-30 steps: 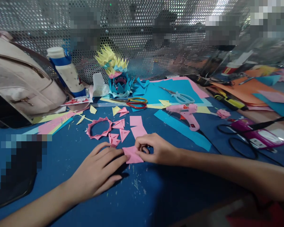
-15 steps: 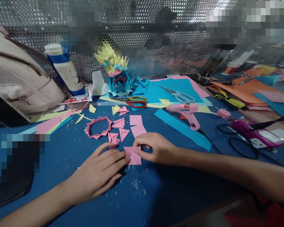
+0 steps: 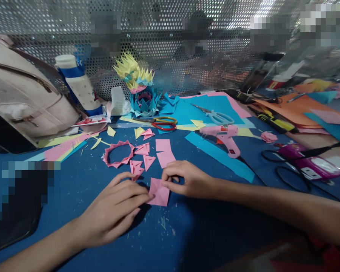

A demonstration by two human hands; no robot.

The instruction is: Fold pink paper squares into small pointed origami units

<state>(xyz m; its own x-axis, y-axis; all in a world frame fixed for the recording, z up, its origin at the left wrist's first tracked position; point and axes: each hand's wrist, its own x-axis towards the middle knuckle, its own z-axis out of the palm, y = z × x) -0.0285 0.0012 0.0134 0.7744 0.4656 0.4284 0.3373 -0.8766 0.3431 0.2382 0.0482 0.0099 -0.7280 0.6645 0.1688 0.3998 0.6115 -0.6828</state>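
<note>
A small pink paper square (image 3: 159, 193) lies on the blue table between my hands, turned slightly. My left hand (image 3: 120, 206) rests flat at its left edge, fingers spread, with a fingertip on the paper. At the upper right corner, my right hand (image 3: 188, 179) has thumb and index finger pinched on the square. Just beyond are two more pink pieces (image 3: 164, 153), partly overlapping. Folded pink triangles (image 3: 149, 162) and a pink ring of joined points (image 3: 118, 154) lie behind my left hand.
A pink glue gun (image 3: 226, 138), blue-handled scissors (image 3: 218, 116) and red-yellow scissors (image 3: 166, 122) lie farther back. Behind stand a yellow and blue paper model (image 3: 138, 87) and a bottle (image 3: 79, 85). A purple power strip (image 3: 311, 162) is at right, a dark phone-like object (image 3: 19, 211) at left.
The pink square has turned a little and shifted slightly toward me. My left hand has moved slightly left, showing more of the paper.
</note>
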